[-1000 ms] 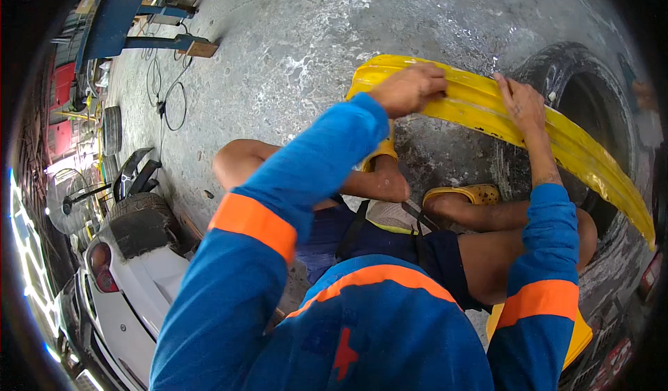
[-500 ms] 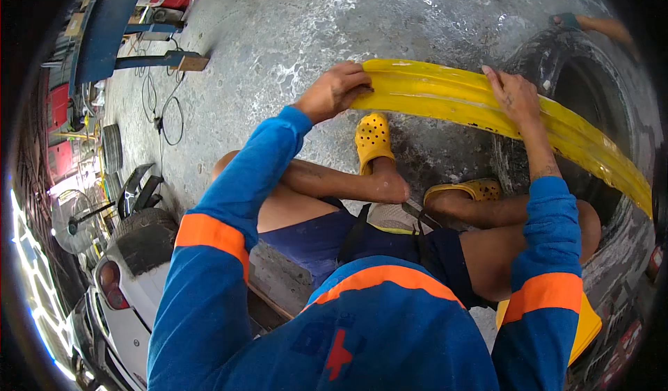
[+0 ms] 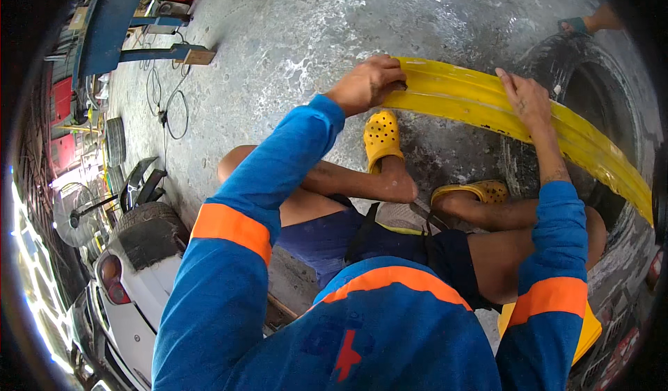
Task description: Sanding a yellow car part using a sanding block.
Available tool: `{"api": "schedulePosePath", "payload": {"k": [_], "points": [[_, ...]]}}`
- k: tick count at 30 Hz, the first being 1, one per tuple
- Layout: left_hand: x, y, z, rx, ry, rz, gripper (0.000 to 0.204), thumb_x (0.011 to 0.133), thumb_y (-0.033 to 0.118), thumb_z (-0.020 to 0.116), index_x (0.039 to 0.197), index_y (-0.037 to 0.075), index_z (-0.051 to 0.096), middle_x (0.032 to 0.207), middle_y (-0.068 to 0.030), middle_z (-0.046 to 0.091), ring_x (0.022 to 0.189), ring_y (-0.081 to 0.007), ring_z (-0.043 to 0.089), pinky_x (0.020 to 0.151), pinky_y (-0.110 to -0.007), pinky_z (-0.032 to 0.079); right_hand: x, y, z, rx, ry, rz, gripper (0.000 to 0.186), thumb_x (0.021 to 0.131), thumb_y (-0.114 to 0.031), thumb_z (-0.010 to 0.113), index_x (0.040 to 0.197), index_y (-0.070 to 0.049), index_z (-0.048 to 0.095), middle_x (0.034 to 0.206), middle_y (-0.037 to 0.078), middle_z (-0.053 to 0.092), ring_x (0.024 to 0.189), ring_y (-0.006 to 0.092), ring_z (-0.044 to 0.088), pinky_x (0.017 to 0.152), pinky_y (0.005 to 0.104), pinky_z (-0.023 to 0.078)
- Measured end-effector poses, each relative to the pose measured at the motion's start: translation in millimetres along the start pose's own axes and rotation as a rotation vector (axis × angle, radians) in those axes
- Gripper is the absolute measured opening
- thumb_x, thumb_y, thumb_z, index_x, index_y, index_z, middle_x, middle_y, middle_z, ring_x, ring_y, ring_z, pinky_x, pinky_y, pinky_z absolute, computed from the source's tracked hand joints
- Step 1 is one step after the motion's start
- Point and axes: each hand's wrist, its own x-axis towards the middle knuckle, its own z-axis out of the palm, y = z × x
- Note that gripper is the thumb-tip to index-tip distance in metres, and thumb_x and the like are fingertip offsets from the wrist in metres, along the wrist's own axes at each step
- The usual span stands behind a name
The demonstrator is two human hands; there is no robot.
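Note:
A long, curved yellow strip (image 3: 456,95), ridged lengthwise and scuffed with pale marks, stretches across in front of me toward the right rim. My left hand (image 3: 369,85) is at its left end, fingers curled and pressed against its face. A small dark piece (image 3: 401,85) peeks out at those fingertips; its kind is unclear. The hand covers part of that end. Farther along, my right hand (image 3: 529,104) grips the strip, fingers over its upper edge. The strip passes above my bent legs and over a large tyre.
The large tyre (image 3: 543,60) lies at my right, near another person's foot (image 3: 600,21). A blue lift arm (image 3: 156,53) and a looped cable (image 3: 177,115) are at the far left. Lower left stands a white car part with a tail lamp (image 3: 111,276). Something yellow (image 3: 588,328) sits beside my right elbow.
My left hand has slid rightward over the strip's left end, and the dark piece at its fingertips shows more. My right hand keeps its grip. The view has shifted slightly.

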Motion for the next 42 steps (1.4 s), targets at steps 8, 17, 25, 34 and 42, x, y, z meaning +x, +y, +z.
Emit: {"api": "schedulePosePath", "payload": {"k": [8,17,25,34,42], "points": [[17.1,11.5,5.0,-0.048,-0.013,-0.073,0.017,0.093,0.014,0.068,0.106,0.002,0.07,0.11,-0.0188,0.067,0.104,-0.0388,0.064,0.093,-0.046,0.053,0.3,1.7,2.3,-0.076,0.032,-0.011,0.068,0.105,-0.062,0.042,0.099,-0.004,0.077,0.094,0.024,0.073,0.096,0.0433,0.069,0.09,0.0532,0.051],[-44.1,17.6,-38.0,-0.013,0.482,-0.797,0.02,0.09,0.016,0.08,0.102,0.002,0.072,0.093,-0.0146,0.074,0.091,-0.0214,0.072,0.077,-0.035,0.056,3.0,7.6,7.0,-0.087,0.047,-0.029,0.071,0.104,-0.065,0.039,0.105,-0.005,0.077,0.1,0.026,0.073,0.101,0.0434,0.068,0.092,0.0526,0.05],[-46.5,3.4,-4.3,-0.007,0.245,-0.354,0.013,0.091,0.008,0.071,0.1,-0.001,0.07,0.096,-0.0169,0.065,0.09,-0.0341,0.067,0.079,-0.04,0.054,2.0,6.5,5.7,-0.038,0.092,-0.046,0.07,0.104,-0.065,0.039,0.105,-0.005,0.077,0.095,0.026,0.073,0.097,0.0451,0.069,0.09,0.0532,0.051],[-44.5,7.7,-8.4,0.069,0.222,-0.31,0.01,0.09,0.003,0.068,0.099,0.0,0.068,0.094,-0.0159,0.062,0.095,-0.0366,0.064,0.083,-0.042,0.052,2.5,7.0,6.4,-0.036,0.088,-0.056,0.069,0.104,-0.063,0.041,0.103,-0.005,0.077,0.092,0.026,0.073,0.092,0.0447,0.07,0.088,0.0534,0.053],[-40.0,6.7,0.4,0.007,0.301,-0.336,0.011,0.089,0.004,0.068,0.1,0.001,0.069,0.094,-0.0165,0.063,0.092,-0.0376,0.063,0.082,-0.044,0.052,-0.2,6.2,5.0,-0.032,0.079,-0.059,0.069,0.104,-0.063,0.04,0.102,-0.004,0.077,0.091,0.026,0.072,0.09,0.0448,0.07,0.086,0.0533,0.053]]}}
